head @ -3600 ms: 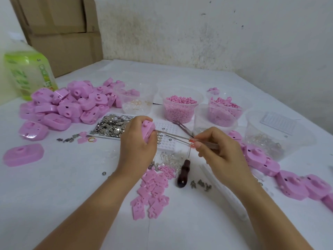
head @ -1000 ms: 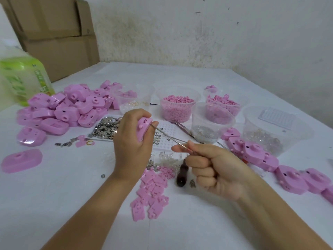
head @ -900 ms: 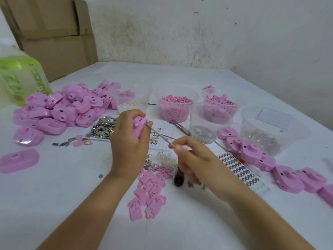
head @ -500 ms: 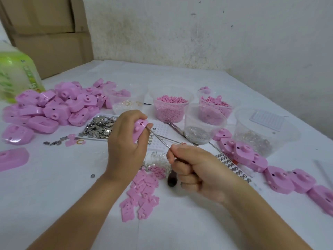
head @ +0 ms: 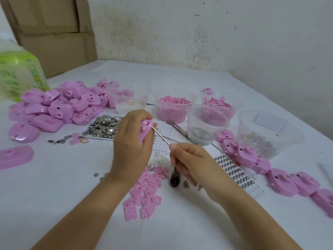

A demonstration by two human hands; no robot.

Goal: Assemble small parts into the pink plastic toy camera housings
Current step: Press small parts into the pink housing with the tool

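You are gripping one pink housing point(head: 146, 129) in your left hand point(head: 131, 141), fingers curled round it, and lifting it above the table point(head: 63, 186) in front of the tubs. Your right hand point(head: 192, 163) is clenching a thin metal tool point(head: 162, 138), and its tip is touching the housing's upper edge. So you are probably seating a small part, though the part itself is too small to make out. You are looking well short of done. The heap of housings point(head: 59, 109) on your left is holding more than a dozen, too tangled to count exactly, and those are likely waiting their turn. One lone housing point(head: 14, 156) is lying apart near the left edge. On your right, a row of housings point(head: 252, 159) is running toward the table's edge. I am counting about seven there, and they are probably the finished ones. Five clear tubs are standing behind your hands: one with gold rings point(head: 129, 101), one of pink beads point(head: 173, 107), one of pink pieces point(head: 219, 107), one of silvery bits point(head: 205, 125), and a large tub point(head: 266, 134) at the right. A tray of silver pieces point(head: 102, 127) is sitting just left of your left hand. A scatter of flat pink plates point(head: 144, 193), roughly a dozen, is lying below your wrists, and one dark-handled tool point(head: 174, 177) is resting beside them.
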